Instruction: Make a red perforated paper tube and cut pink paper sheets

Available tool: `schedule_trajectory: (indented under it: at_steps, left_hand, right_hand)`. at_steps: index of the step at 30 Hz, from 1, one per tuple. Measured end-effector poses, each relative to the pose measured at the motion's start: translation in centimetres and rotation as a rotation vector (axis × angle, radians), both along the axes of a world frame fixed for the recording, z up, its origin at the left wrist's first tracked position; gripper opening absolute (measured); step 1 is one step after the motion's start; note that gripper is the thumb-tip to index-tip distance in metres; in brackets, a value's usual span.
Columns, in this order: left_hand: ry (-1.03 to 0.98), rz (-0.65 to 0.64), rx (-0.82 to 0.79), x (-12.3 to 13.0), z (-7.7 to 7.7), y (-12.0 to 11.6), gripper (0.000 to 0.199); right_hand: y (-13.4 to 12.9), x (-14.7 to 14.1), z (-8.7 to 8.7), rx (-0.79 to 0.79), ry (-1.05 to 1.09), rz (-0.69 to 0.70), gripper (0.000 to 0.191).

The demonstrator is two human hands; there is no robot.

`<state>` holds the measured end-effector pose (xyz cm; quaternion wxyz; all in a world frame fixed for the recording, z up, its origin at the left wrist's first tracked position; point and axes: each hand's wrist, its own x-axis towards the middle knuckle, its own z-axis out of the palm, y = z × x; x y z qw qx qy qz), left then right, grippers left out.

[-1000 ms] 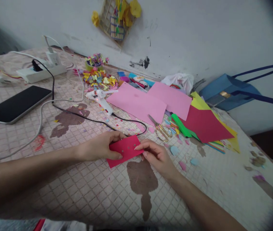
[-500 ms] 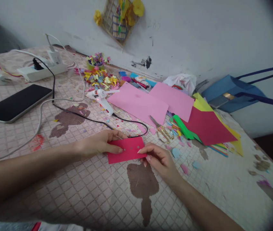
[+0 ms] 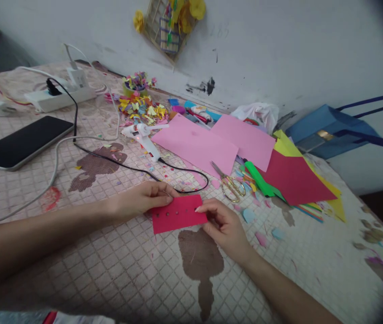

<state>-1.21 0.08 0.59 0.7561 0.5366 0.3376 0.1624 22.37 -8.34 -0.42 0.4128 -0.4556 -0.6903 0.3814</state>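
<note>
A red paper card [image 3: 181, 219] with a row of several small holes is held above the patterned tablecloth. My left hand [image 3: 152, 196] pinches its upper left edge, thumb on the front and fingers behind. At the card's right end, my right hand [image 3: 223, 225] grips the edge, with a fingertip by the rightmost hole. Behind the card lies the cable of a white glue gun [image 3: 146, 141]. Gold-handled scissors [image 3: 230, 182] rest just beyond my right hand.
Pink sheets [image 3: 196, 139], a dark red sheet [image 3: 293, 177] and a green roll [image 3: 261, 180] lie at the back right. A tablet [image 3: 24, 141], a power strip [image 3: 59, 99] and cables occupy the left. Paper scraps [image 3: 140, 108] are piled near the wall.
My left thumb has shifted up to the card's top edge, uncovering more holes on the left. My right fingers have moved slightly on the right end. The view has shifted a little.
</note>
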Motion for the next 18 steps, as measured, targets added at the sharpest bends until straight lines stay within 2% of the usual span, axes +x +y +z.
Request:
schedule_trajectory:
  at_steps: [6,15,18]
  left_hand:
    - [0.002,0.051,0.007,0.04,-0.27,0.01,0.026]
    - [0.034,0.051,0.025,-0.10,-0.09,-0.02,0.032]
    - [0.016,-0.009,0.041,-0.15,0.19,0.16,0.029]
  right_hand:
    - [0.24,0.12,0.23,0.156,-0.176,0.004,0.035]
    - [0.26,0.26,-0.05,0.156,-0.209,-0.022,0.033]
    - [0.25,0.15,0.04,0.182,-0.239,-0.016,0.033]
